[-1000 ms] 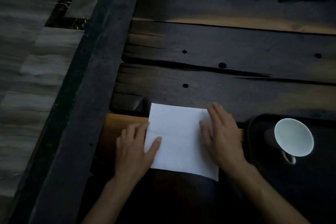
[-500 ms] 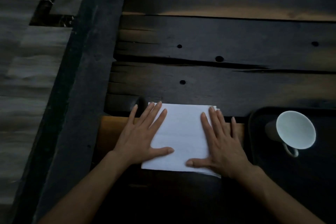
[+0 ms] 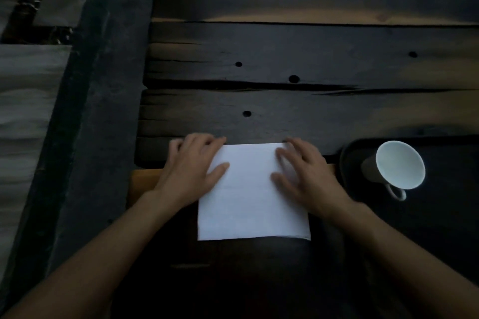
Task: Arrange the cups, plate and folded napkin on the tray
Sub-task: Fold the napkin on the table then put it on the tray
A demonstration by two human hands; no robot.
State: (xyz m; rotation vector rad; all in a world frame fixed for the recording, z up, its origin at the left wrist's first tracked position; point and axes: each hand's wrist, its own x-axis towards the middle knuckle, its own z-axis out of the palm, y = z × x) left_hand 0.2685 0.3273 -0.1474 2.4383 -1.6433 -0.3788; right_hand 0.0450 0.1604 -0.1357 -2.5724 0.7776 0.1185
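A white folded napkin [image 3: 252,194] lies flat on the dark wooden table. My left hand [image 3: 190,171] rests on its far left corner, fingers curled over the top edge. My right hand [image 3: 304,176] lies on its far right corner, fingers spread. Neither hand lifts the napkin. To the right, a white cup [image 3: 396,166] with its handle toward me stands on a dark tray [image 3: 347,163]. No plate is in view.
The table of dark planks [image 3: 298,59] has cracks and small holes. A thick dark beam [image 3: 103,85] runs along its left edge, with pale floor tiles [image 3: 23,111] beyond. A lighter wooden piece [image 3: 142,181] shows under my left wrist.
Both hands have slid from the napkin's middle up to its far corners, and the fingers have curled. The napkin now reaches nearer to me. The cup has stayed in place.
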